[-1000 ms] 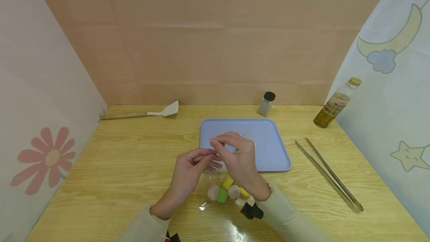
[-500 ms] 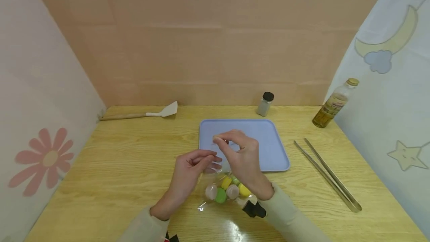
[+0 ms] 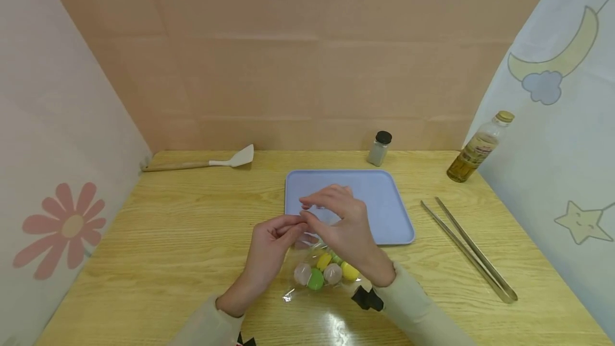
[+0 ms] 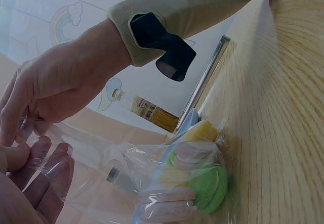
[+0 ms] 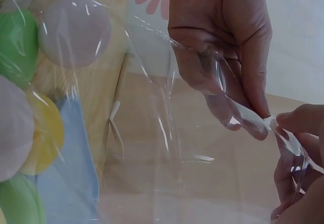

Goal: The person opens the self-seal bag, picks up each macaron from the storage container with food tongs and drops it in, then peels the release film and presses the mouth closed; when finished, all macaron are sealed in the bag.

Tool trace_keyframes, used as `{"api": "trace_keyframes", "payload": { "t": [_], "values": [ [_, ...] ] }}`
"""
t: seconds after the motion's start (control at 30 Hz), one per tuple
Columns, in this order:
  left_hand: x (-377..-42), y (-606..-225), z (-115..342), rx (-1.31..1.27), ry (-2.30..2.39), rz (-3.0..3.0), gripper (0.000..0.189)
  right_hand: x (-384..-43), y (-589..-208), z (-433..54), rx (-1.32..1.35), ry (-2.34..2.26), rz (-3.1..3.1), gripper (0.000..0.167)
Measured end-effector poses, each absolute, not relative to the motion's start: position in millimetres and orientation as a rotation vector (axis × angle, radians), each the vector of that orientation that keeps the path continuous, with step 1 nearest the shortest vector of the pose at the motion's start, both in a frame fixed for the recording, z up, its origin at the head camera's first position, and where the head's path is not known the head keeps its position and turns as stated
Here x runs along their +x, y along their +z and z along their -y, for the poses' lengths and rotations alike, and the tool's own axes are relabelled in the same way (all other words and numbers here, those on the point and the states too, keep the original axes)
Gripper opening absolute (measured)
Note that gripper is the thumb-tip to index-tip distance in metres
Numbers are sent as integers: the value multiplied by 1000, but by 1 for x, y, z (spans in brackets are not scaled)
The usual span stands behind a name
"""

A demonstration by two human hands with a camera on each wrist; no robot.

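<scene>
A clear plastic bag point(image 4: 96, 183) of macarons hangs close over the table's near middle. Through the film show green point(image 3: 315, 279), yellow point(image 3: 349, 271) and pale pink point(image 5: 75, 31) macarons. My left hand point(image 3: 271, 247) pinches the bag's top edge between thumb and fingertips. Its fingertips meet the thumb of my right hand point(image 3: 343, 226), which has the bag's edge between its thumb and curled fingers. In the right wrist view the twisted film runs from the left hand point(image 5: 223, 37) to the right fingers point(image 5: 304, 153). The right index fingertip stands apart from the thumb in the head view.
A blue tray point(image 3: 384, 202) lies just behind the hands. Long metal tongs point(image 3: 471, 250) rest to its right. At the back stand a black-capped jar point(image 3: 379, 149) and an oil bottle point(image 3: 478, 148); a spatula point(image 3: 202, 164) lies back left on the wooden table point(image 3: 182, 228).
My right hand first lifted slightly away from the left with thumb and index together. Now its thumb is back down at the left fingertips, its index raised apart. The left hand has barely moved.
</scene>
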State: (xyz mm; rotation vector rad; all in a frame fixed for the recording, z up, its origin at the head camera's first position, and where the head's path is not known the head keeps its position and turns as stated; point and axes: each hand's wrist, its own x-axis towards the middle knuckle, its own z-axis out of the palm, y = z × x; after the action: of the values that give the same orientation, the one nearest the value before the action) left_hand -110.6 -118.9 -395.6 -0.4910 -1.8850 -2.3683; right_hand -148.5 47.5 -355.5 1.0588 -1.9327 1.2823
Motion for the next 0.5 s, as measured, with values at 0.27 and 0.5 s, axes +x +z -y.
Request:
{"api": "trace_keyframes", "payload": {
  "t": [0.27, 0.5],
  "values": [
    [-110, -395, 120, -498, -2365, 1891, 20, -148, -357, -44, 1050, 1235, 1932, 22],
    [-109, -394, 119, -462, -2372, 1902, 20, -148, -359, -43, 1055, 1191, 1936, 16]
  ]
}}
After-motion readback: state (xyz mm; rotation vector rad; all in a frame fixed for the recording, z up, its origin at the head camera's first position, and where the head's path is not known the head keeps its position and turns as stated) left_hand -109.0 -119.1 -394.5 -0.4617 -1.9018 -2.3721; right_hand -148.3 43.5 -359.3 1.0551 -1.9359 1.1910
